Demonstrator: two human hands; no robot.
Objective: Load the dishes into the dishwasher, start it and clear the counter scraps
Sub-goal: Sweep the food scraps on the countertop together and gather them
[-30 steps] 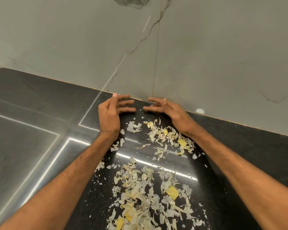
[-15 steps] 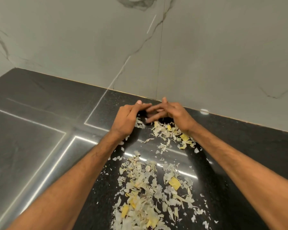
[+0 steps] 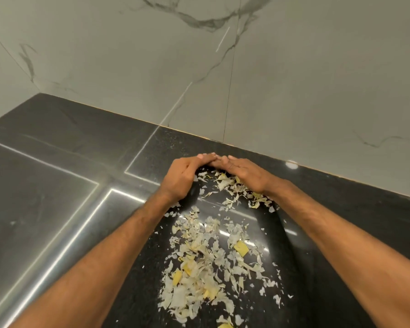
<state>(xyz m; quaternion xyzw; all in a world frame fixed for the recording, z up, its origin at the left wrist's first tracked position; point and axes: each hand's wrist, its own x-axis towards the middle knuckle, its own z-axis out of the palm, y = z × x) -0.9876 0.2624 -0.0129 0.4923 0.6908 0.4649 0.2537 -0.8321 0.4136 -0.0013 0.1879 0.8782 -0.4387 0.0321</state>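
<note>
Where the fingertips were apart a second ago, left hand (image 3: pixel 179 177) and right hand (image 3: pixel 244 172) now meet tip to tip, loosely cupped, gripping nothing, on the black counter (image 3: pixel 57 185) behind the scraps (image 3: pixel 199 263), which lie scattered between the forearms.

Grey-veined marble wall (image 3: pixel 317 79) — glossy black countertop (image 3: pixel 57 162), light streaks.

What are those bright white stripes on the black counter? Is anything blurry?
In the head view, the stripes are glare: light mirrored in the glossy counter, some crossing the scraps. Also in the head view, the scraps, left hand and right hand look sharp, not blurred.
</note>
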